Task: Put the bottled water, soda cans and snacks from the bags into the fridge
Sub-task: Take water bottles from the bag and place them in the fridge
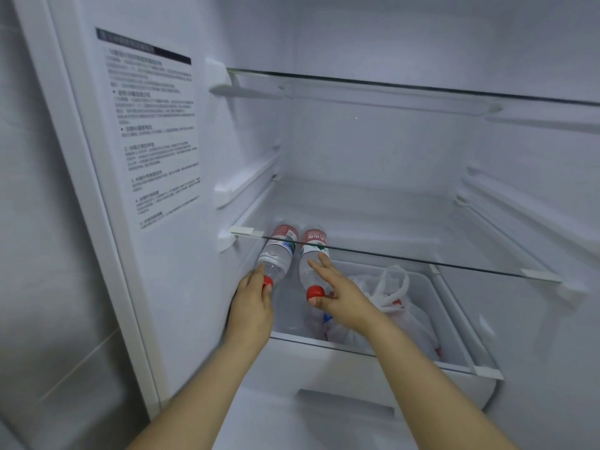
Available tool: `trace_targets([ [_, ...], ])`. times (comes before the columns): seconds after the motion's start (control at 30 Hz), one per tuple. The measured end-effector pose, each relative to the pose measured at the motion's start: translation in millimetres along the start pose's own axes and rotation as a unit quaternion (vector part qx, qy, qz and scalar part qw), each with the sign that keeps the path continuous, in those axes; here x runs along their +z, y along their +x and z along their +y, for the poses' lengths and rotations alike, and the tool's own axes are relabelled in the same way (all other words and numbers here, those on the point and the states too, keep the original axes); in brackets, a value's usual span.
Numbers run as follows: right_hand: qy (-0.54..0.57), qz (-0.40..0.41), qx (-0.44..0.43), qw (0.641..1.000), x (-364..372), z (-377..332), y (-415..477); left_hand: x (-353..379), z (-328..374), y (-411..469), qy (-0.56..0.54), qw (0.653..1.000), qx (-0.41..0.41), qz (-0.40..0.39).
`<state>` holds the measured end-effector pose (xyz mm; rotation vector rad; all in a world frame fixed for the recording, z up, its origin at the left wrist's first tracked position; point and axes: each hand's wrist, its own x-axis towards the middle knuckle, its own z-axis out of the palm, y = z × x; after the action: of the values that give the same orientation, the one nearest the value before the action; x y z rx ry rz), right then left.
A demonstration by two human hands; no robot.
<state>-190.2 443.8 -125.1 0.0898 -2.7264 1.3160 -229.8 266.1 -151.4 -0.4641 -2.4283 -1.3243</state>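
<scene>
two water bottles lie side by side just under the front edge of the glass shelf [422, 259] in the fridge [373, 151], red caps facing out. the left hand [251, 303] pinches the cap of the left bottle [276, 259]. the right hand [341, 293] rests with its fingers straight and spread along the right bottle [308, 274], thumb by its cap. below the shelf, right of the bottles, sits a white plastic bag [393, 287].

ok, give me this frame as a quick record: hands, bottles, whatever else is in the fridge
left hand: grips left bottle at its red cap
right hand: straight fingers rest on right bottle
bottles: lying side by side, caps toward camera, under the glass shelf
plastic bag: white, right of the bottles
</scene>
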Motion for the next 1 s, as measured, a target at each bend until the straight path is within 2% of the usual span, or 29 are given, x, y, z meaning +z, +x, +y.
trace_targets([
  [0.23,0.024,0.03,-0.016,0.999,13.8,-4.4,3.4,1.5,-3.6,-5.6,0.016,1.0,-0.009,0.011],
  [0.43,0.048,0.059,-0.011,0.997,15.0,-5.0,-3.9,-12.8,-1.5,-25.9,-0.011,1.0,0.018,0.005],
  [0.6,0.035,0.141,0.017,0.989,11.6,-4.8,-25.1,-33.3,8.4,-41.5,-0.025,0.999,0.024,-0.024],
  [0.77,-0.057,0.176,0.065,0.981,2.2,-14.7,-77.4,-57.5,24.8,-50.1,0.005,0.994,0.087,-0.063],
  [0.87,-0.117,0.198,0.078,0.97,-4.4,-34.9,-115.6,-70.0,39.3,-58.8,-0.016,0.988,0.114,-0.107],
  [1.0,-0.228,0.22,0.105,0.943,-11.6,-66.8,-170.0,-81.1,61.1,-78.7,-0.035,0.961,0.203,-0.187],
])
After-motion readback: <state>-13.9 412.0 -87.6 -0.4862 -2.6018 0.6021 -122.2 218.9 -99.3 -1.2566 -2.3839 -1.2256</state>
